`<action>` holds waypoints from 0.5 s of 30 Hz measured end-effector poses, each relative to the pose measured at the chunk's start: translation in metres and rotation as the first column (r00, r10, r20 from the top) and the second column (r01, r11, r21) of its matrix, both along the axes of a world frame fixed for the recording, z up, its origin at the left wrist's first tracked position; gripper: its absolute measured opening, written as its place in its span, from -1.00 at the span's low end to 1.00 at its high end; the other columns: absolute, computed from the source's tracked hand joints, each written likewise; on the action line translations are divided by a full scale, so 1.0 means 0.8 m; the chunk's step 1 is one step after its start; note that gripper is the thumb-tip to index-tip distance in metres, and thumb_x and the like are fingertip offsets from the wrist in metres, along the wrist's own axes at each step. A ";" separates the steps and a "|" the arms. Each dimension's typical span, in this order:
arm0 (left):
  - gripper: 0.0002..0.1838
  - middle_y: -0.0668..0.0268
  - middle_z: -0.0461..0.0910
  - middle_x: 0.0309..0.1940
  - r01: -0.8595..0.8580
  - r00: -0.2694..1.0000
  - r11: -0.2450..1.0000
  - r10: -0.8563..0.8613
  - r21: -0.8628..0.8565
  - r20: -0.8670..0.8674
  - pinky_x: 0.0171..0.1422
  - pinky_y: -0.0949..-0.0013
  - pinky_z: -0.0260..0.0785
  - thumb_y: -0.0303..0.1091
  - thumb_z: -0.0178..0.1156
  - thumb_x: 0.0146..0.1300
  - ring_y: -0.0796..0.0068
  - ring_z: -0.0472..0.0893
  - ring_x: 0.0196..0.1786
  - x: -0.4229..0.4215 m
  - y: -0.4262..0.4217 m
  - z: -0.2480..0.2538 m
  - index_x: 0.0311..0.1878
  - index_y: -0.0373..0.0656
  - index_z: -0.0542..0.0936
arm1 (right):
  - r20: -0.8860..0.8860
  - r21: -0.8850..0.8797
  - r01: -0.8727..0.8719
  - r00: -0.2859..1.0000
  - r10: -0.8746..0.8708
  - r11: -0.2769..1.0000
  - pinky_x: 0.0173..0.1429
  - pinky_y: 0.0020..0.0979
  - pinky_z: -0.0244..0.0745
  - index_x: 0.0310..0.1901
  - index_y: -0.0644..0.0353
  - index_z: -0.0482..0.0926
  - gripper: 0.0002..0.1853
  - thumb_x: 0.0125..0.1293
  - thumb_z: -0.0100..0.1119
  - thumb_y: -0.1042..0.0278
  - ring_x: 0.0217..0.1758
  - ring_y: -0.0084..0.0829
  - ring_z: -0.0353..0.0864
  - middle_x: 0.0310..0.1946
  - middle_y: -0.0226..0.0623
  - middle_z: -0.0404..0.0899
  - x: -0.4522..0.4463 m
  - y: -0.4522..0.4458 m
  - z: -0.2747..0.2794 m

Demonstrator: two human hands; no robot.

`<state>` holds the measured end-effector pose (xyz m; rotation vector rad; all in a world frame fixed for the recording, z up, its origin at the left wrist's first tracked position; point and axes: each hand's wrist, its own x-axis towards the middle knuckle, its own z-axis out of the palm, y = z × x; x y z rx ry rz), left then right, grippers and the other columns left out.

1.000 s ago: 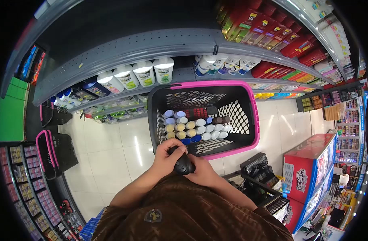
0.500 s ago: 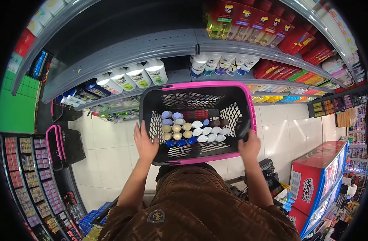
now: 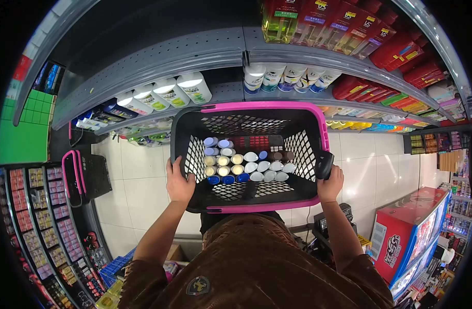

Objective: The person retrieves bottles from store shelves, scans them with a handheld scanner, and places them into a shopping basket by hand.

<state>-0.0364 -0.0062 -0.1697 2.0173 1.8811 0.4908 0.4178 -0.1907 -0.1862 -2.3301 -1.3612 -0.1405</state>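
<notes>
A black shopping basket [image 3: 267,106] with a pink rim and mesh walls is held in front of my body. My left hand [image 3: 179,183] is closed on its left wall, thumb inside the edge. On the right wall, my right hand [image 3: 330,184] wraps the edge beside a black rounded part [image 3: 324,165]. Bottles stand in rows inside the basket, seen from above: white-topped bottles [image 3: 262,166], cream-capped bottles [image 3: 223,160], blue-capped bottles [image 3: 228,179], pale purple-capped bottles [image 3: 210,141] and a few brown ones [image 3: 287,155]. Their labels are hidden.
Grey shelves [image 3: 194,49] ahead carry white bottles [image 3: 170,91], blue-and-white bottles [image 3: 292,78] and red boxes [image 3: 318,23]. Another black basket [image 3: 94,175] stands on the tiled floor at left. A red freezer [image 3: 400,232] is at right, and a packed rack [image 3: 37,206] at far left.
The basket has shifted slightly left in view and the shelves look nearer. My right hand has settled onto the right wall, its grip clearer now. The left hand keeps hold.
</notes>
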 end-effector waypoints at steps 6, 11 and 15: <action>-0.29 -0.07 0.28 0.47 0.005 1.000 1.000 -0.006 0.003 0.018 0.31 -0.05 0.48 -0.37 0.32 0.10 -0.21 0.46 0.36 -0.003 -0.001 -0.001 0.40 0.02 0.41 | -0.003 -0.012 0.028 1.000 -0.028 1.000 0.02 -0.06 0.38 -0.06 0.19 0.53 -0.60 -0.03 0.28 0.52 -0.06 -0.01 0.53 -0.21 -0.15 0.53 -0.001 0.001 -0.001; -0.29 -0.04 0.28 0.48 -0.008 0.998 0.999 0.010 -0.034 0.063 0.34 -0.05 0.46 -0.35 0.32 0.11 -0.17 0.45 0.39 -0.005 -0.001 0.005 0.40 0.01 0.41 | 0.023 0.009 0.022 0.999 -0.022 1.000 0.01 -0.03 0.40 -0.07 0.21 0.53 -0.63 0.03 0.29 0.48 -0.08 0.03 0.54 -0.21 -0.11 0.54 -0.014 0.001 0.011; -0.26 -0.02 0.22 0.53 0.015 0.994 0.999 -0.020 0.043 0.106 0.41 -0.04 0.39 -0.34 0.34 0.10 -0.18 0.39 0.43 -0.016 -0.005 -0.013 0.42 0.00 0.40 | 0.018 0.026 0.008 1.000 -0.008 1.000 0.03 0.02 0.42 -0.07 0.20 0.54 -0.62 0.00 0.26 0.48 -0.09 0.09 0.54 -0.21 -0.06 0.55 -0.013 0.004 0.017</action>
